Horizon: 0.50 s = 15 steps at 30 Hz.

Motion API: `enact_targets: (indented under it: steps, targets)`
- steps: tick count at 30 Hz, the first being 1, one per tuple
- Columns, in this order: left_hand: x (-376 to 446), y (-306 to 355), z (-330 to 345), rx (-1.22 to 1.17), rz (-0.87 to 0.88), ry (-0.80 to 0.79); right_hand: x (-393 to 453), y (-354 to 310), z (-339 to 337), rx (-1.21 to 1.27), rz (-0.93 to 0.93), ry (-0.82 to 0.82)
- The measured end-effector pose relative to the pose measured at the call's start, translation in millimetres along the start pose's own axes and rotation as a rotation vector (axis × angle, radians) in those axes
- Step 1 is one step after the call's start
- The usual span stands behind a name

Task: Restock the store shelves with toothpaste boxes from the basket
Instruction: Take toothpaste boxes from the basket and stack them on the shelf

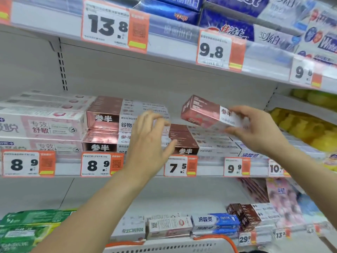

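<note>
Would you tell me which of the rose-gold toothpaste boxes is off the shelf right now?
The tilted box gripped by the right hand, in the air above the 7.5 price tag; the others lie stacked on the shelf.

Basket [169,246] cut by bottom edge; left hand [147,141] hides stacked box [125,125] fronts; price-tag [104,24] small print unreadable.

Two hands are in view, the left hand [149,141] at centre frame and the right hand [255,128] at centre right, the latter gripping one rose-and-white toothpaste box [209,114]. Three shelf edges carry orange price tags: three on the top edge, five on the middle edge [127,170], two at lower right. One white basket [164,248] sits at the bottom centre.
</note>
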<state>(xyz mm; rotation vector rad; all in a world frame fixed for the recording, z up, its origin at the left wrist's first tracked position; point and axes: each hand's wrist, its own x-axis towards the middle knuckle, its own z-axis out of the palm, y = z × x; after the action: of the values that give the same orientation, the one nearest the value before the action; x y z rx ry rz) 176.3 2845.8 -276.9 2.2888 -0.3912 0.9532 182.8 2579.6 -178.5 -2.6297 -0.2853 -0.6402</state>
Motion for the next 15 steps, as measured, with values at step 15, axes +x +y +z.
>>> enact_targets:
  steps: [15]
  targets:
    - [23, -39, 7, 0.54, -0.022, -0.146, 137, 27, 69, -0.492, -0.194, -0.349]
